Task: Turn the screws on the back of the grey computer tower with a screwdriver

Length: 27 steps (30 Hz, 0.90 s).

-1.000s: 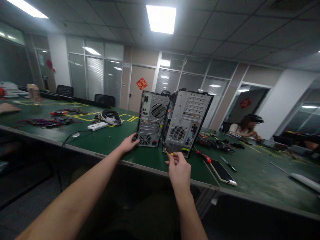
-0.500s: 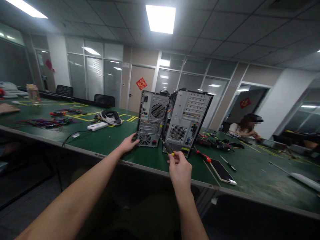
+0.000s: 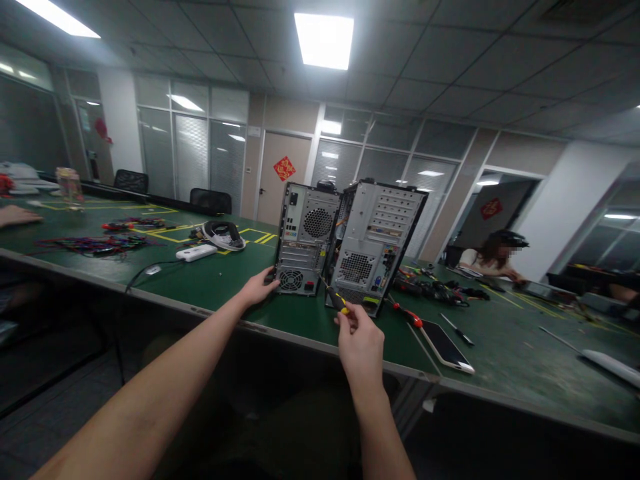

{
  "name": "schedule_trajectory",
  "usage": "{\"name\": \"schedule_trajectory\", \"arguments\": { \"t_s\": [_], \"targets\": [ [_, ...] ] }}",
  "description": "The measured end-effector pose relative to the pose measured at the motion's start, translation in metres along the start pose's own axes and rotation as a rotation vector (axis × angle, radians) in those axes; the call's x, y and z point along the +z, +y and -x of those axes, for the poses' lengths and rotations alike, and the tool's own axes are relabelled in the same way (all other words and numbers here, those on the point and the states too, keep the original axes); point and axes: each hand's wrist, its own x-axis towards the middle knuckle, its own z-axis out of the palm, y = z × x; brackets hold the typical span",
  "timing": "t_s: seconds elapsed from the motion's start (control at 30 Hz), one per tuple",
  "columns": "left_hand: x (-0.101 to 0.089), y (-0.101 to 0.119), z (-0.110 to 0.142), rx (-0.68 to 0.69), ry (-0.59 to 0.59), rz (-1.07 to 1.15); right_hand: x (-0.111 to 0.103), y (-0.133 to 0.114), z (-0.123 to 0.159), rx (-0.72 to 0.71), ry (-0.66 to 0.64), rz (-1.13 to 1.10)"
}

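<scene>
Two desktop computer cases stand upright side by side with their back panels towards me. My left hand [image 3: 260, 287] grips the lower left edge of the left computer case [image 3: 300, 250], thumb on the back panel and other fingers partly hidden at its side. In my right hand [image 3: 361, 330], the fingertips pinch the yellow-and-black handle of a screwdriver [image 3: 339, 300]. Its thin shaft points up and left to the lower right of the left case's back panel; I cannot tell whether the tip touches a screw. The right computer case [image 3: 377, 233] stands just behind the screwdriver.
Right of the cases lie red-handled pliers [image 3: 410, 315], a phone [image 3: 447, 345], a pen [image 3: 457, 329] and a heap of black cables [image 3: 435, 290]. Leftward are a white power strip [image 3: 196, 253], a headset-like device [image 3: 223, 235] and coloured wires [image 3: 100, 245]. A person [image 3: 493, 257] sits at the far right.
The screwdriver handle has turned slightly in my right fingers, with more yellow showing. My left hand stays on the case, and the view has shifted a little.
</scene>
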Motion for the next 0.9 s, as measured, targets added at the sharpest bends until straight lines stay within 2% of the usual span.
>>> {"name": "schedule_trajectory", "arguments": {
  "t_s": [0.23, 0.33, 0.5, 0.73, 0.9],
  "targets": [
    [-0.0008, 0.0017, 0.0008, -0.005, -0.003, -0.029, 0.0038, -0.0054, -0.0002, 0.123, -0.005, -0.022],
    [-0.0016, 0.0036, 0.0019, -0.007, -0.001, -0.029, 0.0046, -0.0045, 0.0008, 0.083, -0.015, 0.000],
    [-0.0022, 0.0054, 0.0031, -0.007, -0.007, -0.034, 0.0028, -0.0009, 0.0013, -0.065, 0.004, 0.088],
    [-0.0019, 0.0051, 0.0029, -0.007, -0.001, -0.025, 0.0059, -0.0016, 0.0010, 0.084, 0.002, 0.059],
    [-0.0016, 0.0068, 0.0034, -0.004, -0.009, -0.018, 0.0063, -0.0006, 0.0018, 0.028, 0.018, 0.079]
  ]
}}
